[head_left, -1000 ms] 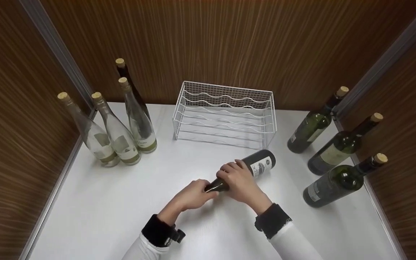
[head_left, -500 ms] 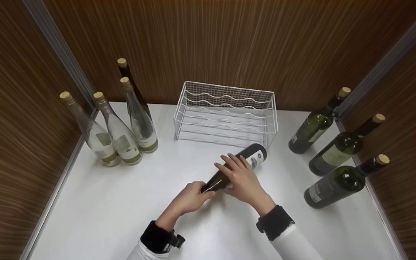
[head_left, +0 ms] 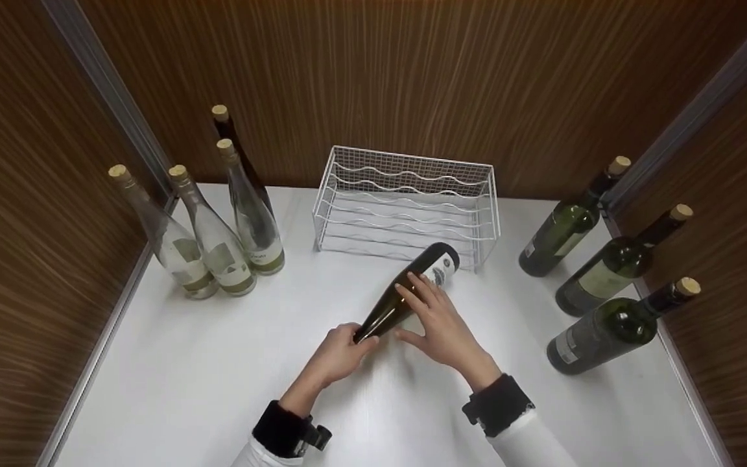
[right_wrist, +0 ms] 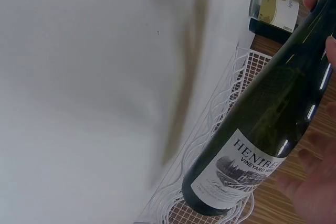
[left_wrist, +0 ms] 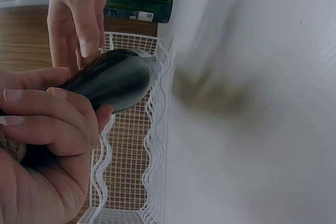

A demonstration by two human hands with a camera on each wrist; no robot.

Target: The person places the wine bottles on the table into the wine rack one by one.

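Note:
A dark wine bottle (head_left: 388,305) with a white label slants above the table, base toward the wire rack. My left hand (head_left: 338,355) has its fingers curled round the bottle's neck; part of its cork (left_wrist: 13,148) shows inside the palm in the left wrist view. My right hand (head_left: 441,327) is beside the bottle's body with fingers extended and thumb apart, fingertips overlapping the bottle in the head view. The label (right_wrist: 236,174) faces the right wrist camera. Just behind the bottle's base stands the white wire rack (head_left: 406,224) with wavy rails.
At left stand several corked bottles, among them a clear bottle (head_left: 221,259) and a dark one (head_left: 234,139) at the back. Three green bottles stand at right, the front one (head_left: 607,331) nearest my right arm. Wood-grain panels (head_left: 412,78) enclose the white table (head_left: 172,376).
The bottle has swung its base leftward and toward the rack, with my left hand still round the neck. My right hand has loosened from its grip, its fingers now straighter.

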